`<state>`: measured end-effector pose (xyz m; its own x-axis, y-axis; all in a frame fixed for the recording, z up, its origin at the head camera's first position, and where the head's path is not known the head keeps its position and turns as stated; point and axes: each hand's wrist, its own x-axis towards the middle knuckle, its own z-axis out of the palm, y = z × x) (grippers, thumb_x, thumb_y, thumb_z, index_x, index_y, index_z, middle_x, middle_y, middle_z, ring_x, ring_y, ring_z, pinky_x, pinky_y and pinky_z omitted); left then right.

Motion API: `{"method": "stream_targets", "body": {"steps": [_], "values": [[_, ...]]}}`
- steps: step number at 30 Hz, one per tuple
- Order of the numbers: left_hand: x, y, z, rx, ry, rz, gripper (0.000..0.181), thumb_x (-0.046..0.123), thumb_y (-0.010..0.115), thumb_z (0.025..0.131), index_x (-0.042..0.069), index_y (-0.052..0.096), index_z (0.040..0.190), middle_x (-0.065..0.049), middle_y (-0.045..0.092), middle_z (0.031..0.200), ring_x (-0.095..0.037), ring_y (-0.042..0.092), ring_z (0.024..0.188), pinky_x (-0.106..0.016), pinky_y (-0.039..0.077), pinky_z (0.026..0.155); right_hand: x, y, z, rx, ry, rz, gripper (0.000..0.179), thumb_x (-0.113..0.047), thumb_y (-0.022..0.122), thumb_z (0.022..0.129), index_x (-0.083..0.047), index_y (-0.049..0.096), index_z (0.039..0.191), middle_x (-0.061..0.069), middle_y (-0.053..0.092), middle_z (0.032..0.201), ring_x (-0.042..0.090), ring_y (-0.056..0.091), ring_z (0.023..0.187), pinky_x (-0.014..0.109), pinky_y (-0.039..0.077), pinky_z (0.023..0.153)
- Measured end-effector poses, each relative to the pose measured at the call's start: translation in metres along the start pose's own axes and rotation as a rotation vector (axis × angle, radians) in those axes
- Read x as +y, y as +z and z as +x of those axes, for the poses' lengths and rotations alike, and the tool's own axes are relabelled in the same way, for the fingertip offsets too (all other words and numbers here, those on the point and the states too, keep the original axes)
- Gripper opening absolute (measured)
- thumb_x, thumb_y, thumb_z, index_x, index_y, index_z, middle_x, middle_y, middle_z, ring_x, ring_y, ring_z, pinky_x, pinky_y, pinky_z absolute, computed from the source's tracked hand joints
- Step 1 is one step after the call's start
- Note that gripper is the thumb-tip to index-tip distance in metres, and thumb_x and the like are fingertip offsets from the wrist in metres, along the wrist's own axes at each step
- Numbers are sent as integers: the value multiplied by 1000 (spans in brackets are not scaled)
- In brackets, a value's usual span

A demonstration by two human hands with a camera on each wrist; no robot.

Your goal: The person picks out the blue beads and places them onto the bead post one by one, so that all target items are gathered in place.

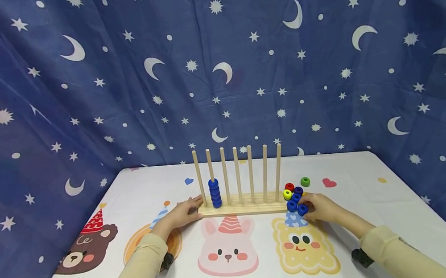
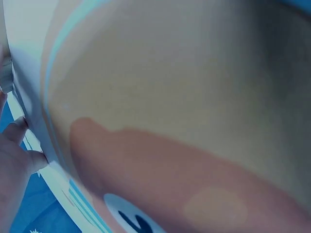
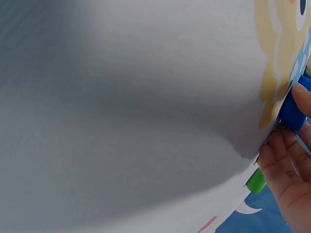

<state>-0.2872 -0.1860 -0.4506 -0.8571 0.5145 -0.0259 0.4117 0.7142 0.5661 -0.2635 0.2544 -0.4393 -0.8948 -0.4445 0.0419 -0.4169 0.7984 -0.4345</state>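
A wooden peg rack (image 1: 238, 210) with several upright pegs stands on the table. Blue beads (image 1: 215, 194) are stacked on its second peg from the left. My left hand (image 1: 182, 213) grips the rack's left end, thumb at the front and fingers toward the back. Beyond the rack's right end, my right hand (image 1: 319, 208) pinches a blue bead (image 1: 302, 210) between thumb and finger; that bead (image 3: 294, 111) also shows in the right wrist view. Beside it lie more blue beads (image 1: 292, 206), yellow beads (image 1: 287, 194) and a red bead (image 1: 289, 187).
A green bead (image 1: 305, 182) lies apart behind the pile. The white tablecloth (image 1: 357, 197) has printed cartoon animals and lettering. A dark blue curtain (image 1: 245, 123) with moons and stars hangs behind the table and along its sides.
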Motion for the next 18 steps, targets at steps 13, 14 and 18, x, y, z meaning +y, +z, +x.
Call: {"method": "stream_targets", "body": {"steps": [13, 14, 18], "values": [[0, 1, 1, 8, 18, 12, 56, 20, 61, 91, -6, 43, 137, -23, 33, 148, -55, 22, 135, -76, 10, 103, -2, -5, 4, -50, 0, -14, 32, -7, 81, 70, 1, 65, 96, 5, 63, 87, 14, 51, 77, 32, 51, 73], [0, 1, 2, 9, 25, 13, 55, 20, 61, 91, -6, 43, 137, -24, 33, 148, -55, 23, 134, -76, 11, 102, -1, -5, 4, -53, 5, -14, 31, -7, 81, 70, 1, 65, 96, 5, 63, 88, 14, 52, 77, 33, 52, 73], [0, -1, 3, 3, 10, 8, 56, 20, 61, 91, -6, 43, 137, -24, 33, 148, -54, 23, 135, -76, 10, 103, -1, -6, 6, -64, 15, -10, 31, -7, 81, 70, 1, 65, 96, 5, 63, 88, 14, 52, 78, 34, 53, 76]]}}
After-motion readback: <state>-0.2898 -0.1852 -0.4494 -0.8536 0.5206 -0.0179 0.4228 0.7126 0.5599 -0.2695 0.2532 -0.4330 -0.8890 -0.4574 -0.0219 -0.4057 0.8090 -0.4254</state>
